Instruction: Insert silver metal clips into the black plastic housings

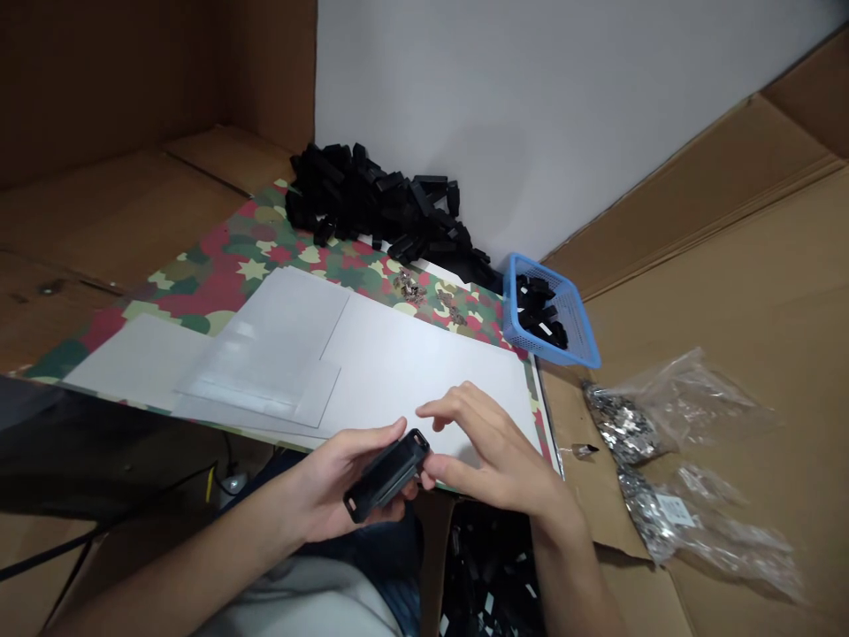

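Observation:
My left hand (332, 487) is wrapped around a black plastic housing (386, 476), a long box-like piece with a slot at each end. It is held tilted over the near edge of the table. Beside its upper end is my right hand (494, 451), with thumb and index finger apart. The right thumb tip is close to the housing's end; whether it touches cannot be made out. Nothing shows between the right fingers. Under the hands lies a white sheet (424, 363), and small metal pieces (409, 287) are scattered behind it.
A heap of black parts (371, 195) lies against the wall. At the right stand a blue basket (587, 341) with black parts and plastic bags of metal pieces (627, 425) on cardboard. Below the table edge is a box of black parts (491, 575). Clear film (265, 345) covers the left.

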`<state>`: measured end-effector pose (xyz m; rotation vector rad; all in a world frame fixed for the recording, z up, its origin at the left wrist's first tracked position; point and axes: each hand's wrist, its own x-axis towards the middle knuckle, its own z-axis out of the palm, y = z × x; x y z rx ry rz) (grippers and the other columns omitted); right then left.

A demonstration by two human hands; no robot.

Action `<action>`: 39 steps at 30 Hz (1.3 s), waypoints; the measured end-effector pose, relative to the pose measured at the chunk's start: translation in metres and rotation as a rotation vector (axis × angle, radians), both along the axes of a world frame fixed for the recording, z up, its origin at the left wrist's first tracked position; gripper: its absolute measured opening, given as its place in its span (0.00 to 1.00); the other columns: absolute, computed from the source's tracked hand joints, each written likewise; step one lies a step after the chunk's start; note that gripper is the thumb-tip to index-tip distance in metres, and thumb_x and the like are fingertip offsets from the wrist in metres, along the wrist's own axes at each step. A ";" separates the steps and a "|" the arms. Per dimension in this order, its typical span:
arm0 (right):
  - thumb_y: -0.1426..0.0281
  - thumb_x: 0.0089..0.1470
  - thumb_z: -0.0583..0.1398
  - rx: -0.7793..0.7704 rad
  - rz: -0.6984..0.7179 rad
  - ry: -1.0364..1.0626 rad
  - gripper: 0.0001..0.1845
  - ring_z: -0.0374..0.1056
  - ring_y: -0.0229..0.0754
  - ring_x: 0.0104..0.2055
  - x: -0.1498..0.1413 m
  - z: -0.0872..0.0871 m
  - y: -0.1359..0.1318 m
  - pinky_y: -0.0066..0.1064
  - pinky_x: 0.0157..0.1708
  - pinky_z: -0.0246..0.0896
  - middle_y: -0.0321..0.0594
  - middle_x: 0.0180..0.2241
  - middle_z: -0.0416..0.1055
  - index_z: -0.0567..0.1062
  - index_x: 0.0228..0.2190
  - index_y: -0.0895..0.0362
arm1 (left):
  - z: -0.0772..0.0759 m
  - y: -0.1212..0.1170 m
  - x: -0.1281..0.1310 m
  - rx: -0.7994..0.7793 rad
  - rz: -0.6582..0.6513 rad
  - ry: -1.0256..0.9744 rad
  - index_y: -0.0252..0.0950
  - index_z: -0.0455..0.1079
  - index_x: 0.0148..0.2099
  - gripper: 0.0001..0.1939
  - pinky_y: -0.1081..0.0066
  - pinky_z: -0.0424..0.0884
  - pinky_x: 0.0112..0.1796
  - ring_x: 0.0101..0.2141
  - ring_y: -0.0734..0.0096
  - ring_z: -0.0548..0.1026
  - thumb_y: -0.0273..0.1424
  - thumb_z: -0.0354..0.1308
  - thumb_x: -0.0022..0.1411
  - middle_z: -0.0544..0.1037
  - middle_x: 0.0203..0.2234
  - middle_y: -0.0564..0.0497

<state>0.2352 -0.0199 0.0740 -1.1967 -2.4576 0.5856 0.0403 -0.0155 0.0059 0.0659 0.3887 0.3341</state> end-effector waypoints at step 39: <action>0.70 0.54 0.58 0.309 -0.039 0.037 0.04 0.61 0.42 0.28 -0.018 -0.015 -0.026 0.35 0.28 0.50 0.36 0.24 0.68 0.68 0.33 0.56 | 0.025 0.001 -0.009 1.231 0.091 0.575 0.35 0.71 0.28 0.09 0.72 0.59 0.29 0.26 0.73 0.64 0.33 0.57 0.59 0.67 0.22 0.55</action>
